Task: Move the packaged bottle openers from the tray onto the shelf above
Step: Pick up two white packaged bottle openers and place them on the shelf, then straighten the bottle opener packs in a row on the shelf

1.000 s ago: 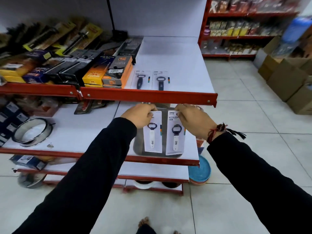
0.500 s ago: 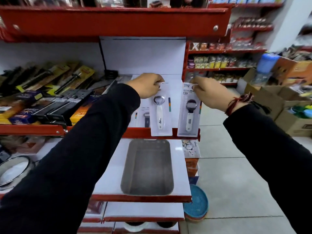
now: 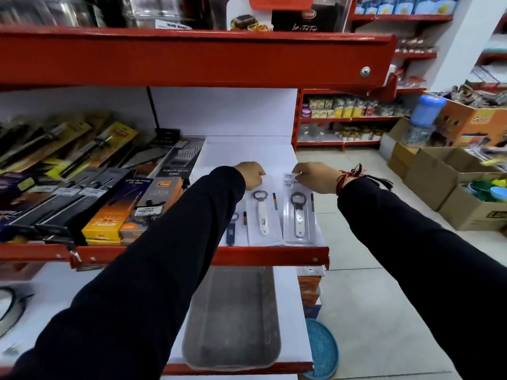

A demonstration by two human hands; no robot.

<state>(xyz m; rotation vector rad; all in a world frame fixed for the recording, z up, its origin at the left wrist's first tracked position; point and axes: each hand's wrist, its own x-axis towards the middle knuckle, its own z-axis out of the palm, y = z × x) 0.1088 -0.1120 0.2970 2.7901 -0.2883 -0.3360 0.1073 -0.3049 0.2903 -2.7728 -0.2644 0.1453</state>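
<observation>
Nearest: grey metal tray on the lower white shelf, nothing in it. Red lip runs along that shelf's front edge. Round wire item at far left of the same shelf, mostly cut off.

Floor right of the unit: pale tiles, blue perforated basket tucked at the shelf base.

Both arms in black sleeves reach up over the tray to the shelf above (white deck, red front rail).

Left hand: fingers closed on the top edge of the white-handled opener pack. Pack lies flat on the shelf, lower end at the front rail.

Right hand (red and black thread band at the wrist): fingers pinching the top of the grey-handled opener pack. Also flat on the shelf, just beside the first, right of it, near the shelf's right end.

A third pack with a dark blue handle lies left of those two, half hidden by the left sleeve.

Left half of that shelf: boxed lighters in orange and yellow, long black cartons, graters leaning toward the back panel.

Above: wide red rail of the next shelf, jars and boxes on it, blurred.

Far right: cardboard cartons stacked on the floor, more red shelving with small jars behind.
</observation>
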